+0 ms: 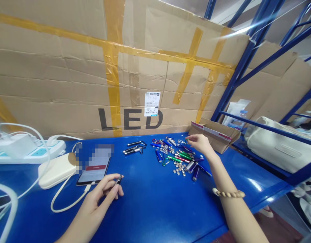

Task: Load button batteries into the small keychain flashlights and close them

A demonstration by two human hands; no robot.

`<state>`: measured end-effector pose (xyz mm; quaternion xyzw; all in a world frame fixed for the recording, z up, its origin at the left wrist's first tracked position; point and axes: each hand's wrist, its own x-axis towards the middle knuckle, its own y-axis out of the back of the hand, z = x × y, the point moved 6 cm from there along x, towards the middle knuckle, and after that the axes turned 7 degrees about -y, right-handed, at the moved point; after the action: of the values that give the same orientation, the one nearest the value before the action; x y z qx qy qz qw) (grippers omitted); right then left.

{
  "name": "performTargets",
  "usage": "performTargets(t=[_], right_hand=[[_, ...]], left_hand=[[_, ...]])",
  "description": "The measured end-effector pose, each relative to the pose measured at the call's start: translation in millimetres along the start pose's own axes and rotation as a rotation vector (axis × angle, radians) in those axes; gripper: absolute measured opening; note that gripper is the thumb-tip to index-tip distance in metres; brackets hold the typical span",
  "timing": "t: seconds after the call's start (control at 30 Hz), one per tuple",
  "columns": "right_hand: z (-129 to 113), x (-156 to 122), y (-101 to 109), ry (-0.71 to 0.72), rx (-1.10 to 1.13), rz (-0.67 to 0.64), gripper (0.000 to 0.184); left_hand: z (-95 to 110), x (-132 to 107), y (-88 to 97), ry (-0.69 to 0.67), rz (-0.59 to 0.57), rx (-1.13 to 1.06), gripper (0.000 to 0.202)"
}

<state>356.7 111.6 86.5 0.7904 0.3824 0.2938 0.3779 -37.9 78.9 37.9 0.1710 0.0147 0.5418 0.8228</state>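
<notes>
- Left hand (107, 190): thumb and forefinger pinched on a small dark piece (119, 179) with a silvery end; remaining fingers loosely curled. The two hands are well apart.
- Phone (96, 167): on the blue table (150, 209), just beyond the left hand, a pale cable at its near end. A cream power bank (56, 170) lies left of it.
- Silver discs (178, 173): loose between the hands, nearer the right, at the pile's near edge.
- Pile of small tubes (181, 159): blue, green, red and silver, some with clips; left of and nearer than the right hand.
- Black tubes (131, 151): a separate group with clips, beyond the left hand and left of the pile.
- Right hand (199, 142): at the pile's far right edge, fingertips drawn together; whether they grip anything cannot be told.
- Small carton (218, 143): just beyond the right hand; contents not visible.
- White bag (282, 145): well right of the right hand; contents not visible.
- Large cardboard box (69, 87): beyond both hands, taped, marked "LED"; contents not visible.
</notes>
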Motion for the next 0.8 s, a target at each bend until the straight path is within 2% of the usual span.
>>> performTargets(t=[0.17, 0.37, 0.5, 0.63, 0.7, 0.8], right_hand=[[-5, -4, -3, 0.019, -0.017, -0.032, 0.021], [-18, -8, -9, 0.114, -0.102, -0.045, 0.017], [-38, -17, -31, 0.246, -0.152, -0.085, 0.029], [-56, -31, -61, 0.408, -0.205, -0.191, 0.043], [-56, -33, -69, 0.414, -0.249, -0.231, 0.041], [-47, -29, -66, 0.343, -0.328, -0.231, 0.032]], left_hand=[[1, 1, -0.4, -0.009, 0.007, 0.005, 0.033], [-4, -1, -0.6, 0.005, -0.008, -0.001, 0.031], [-5, -2, -0.9, 0.006, -0.006, -0.006, 0.029], [-5, -1, -1.0, 0.004, 0.002, -0.012, 0.029], [-6, -2, -1.4, 0.011, -0.001, -0.010, 0.030], [-7, -2, -2.5, 0.027, -0.018, -0.004, 0.030]])
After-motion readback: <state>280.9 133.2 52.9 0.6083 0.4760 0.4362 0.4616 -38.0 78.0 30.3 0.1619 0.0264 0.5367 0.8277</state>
